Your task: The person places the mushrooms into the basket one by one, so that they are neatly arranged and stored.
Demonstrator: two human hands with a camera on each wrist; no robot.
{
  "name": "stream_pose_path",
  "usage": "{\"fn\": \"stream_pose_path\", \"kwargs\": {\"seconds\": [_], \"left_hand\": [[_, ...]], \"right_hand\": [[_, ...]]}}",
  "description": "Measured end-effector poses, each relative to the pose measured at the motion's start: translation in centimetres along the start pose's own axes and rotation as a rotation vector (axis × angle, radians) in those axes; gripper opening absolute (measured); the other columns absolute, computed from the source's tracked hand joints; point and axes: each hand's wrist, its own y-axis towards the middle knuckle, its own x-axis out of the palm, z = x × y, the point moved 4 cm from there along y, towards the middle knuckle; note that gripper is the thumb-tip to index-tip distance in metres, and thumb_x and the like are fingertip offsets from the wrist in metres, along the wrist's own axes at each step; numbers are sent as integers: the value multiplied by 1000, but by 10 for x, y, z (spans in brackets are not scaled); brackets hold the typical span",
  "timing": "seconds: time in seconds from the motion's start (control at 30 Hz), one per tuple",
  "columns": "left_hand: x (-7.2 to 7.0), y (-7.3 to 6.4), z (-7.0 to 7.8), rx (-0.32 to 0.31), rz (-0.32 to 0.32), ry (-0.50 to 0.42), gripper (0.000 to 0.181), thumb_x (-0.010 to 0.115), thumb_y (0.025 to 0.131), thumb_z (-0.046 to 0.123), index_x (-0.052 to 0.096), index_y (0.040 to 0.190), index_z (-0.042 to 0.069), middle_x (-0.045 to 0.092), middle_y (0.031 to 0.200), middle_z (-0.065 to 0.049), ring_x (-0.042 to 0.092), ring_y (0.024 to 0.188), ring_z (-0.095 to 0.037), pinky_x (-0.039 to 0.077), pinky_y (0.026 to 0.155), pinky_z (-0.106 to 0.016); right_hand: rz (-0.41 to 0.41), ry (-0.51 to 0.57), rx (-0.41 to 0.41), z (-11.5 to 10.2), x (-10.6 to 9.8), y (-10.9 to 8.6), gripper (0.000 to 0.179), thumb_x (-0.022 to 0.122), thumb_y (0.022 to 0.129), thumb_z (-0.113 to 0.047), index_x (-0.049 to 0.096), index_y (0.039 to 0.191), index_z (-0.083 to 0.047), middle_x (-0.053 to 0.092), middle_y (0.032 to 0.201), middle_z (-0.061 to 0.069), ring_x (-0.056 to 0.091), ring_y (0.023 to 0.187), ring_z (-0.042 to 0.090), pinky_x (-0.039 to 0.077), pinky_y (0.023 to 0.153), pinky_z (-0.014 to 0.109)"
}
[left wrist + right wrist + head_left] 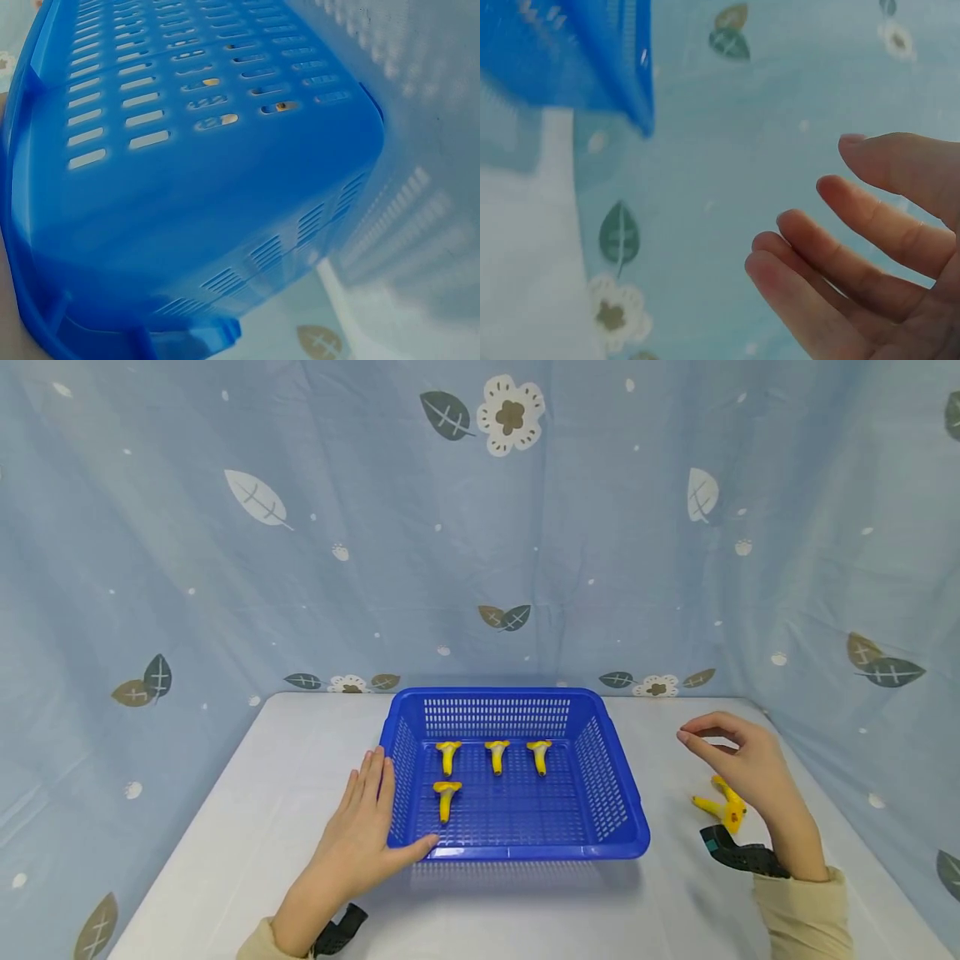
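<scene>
In the head view, your left hand (356, 839) is spread, fingers straight against the blue basket's (517, 852) left side, thumb at its near rim. Four yellow mushrooms (446, 803) lie inside. Your right hand (746, 760), loosely bent, holds nothing near more yellow pieces (732, 815) outside.

The left wrist view shows mostly basket.

In the right wrist view, your thumb (907, 161) and fingers (885, 232) stand apart.

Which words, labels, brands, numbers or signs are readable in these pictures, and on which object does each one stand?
None can be read.
The blue basket and yellow mushroom-shaped pieces show no legible lettering.
The blue cloth shows only pictures, like leaves and flowers.
Black wrist straps: too small to tell.
</scene>
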Motion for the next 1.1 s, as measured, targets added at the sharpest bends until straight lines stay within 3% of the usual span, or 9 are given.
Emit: {"fn": "stream_pose_path", "kwargs": {"seconds": [0.3,0.5,0.63,0.7,0.8,0.9,0.97,1.1], "left_hand": [[0,1,0,-2,-4,2,122,56,80,79,15,154,-9,1,163,-24,-3,151,-37,11,120,-54],[1,1,0,-4,-5,0,122,56,80,79,15,154,-9,0,163,-24,-3,151,-37,10,121,-54],[1,1,0,-4,-3,2,122,56,80,79,15,154,-9,2,163,-24,-3,151,-36,11,121,-54],[1,1,0,-2,-4,-2,122,56,80,79,15,154,-9,2,163,-25,-3,151,-37,11,120,-54],[1,1,0,-3,-3,-3,122,56,80,79,15,154,-9,2,163,-24,-3,151,-37,11,121,-54],[1,1,0,-4,-3,-2,122,56,80,79,15,155,-8,1,163,-24,-2,151,-37,11,121,-54],[1,0,0,-4,-1,2,122,57,80,79,15,155,-8,2,163,-24,-1,151,-38,11,121,-54],[1,1,1,-1,2,2,122,57,80,78,15,154,-9,2,163,-25,-1,151,-38,11,121,-53]], "right_hand": [[15,6,114,52,-15,-4,27,65,97,-27,69,108,-2,62,96,-18,51,88,-9,41,74,3],[23,10,206,94,-14,-8,34,65,97,-30,68,111,1,59,94,-23,50,87,-7,40,73,19],[-29,36,285,124,-7,-12,42,63,98,-35,66,117,2,63,95,-22,51,85,-8,44,78,30],[-77,64,333,138,-2,-15,49,63,98,-38,63,123,3,65,98,-18,52,84,-10,47,85,42],[-156,116,392,154,4,-19,58,62,97,-42,57,131,5,69,107,-3,51,83,-13,40,91,63],[-217,134,409,165,7,-23,61,62,97,-40,53,135,6,64,122,18,51,87,-11,37,93,66],[-255,114,417,170,10,-25,62,64,97,-40,52,136,6,58,131,26,53,95,0,39,93,63],[-286,70,425,179,12,-28,56,67,96,-32,56,133,9,55,133,32,51,114,33,40,93,62]]}}
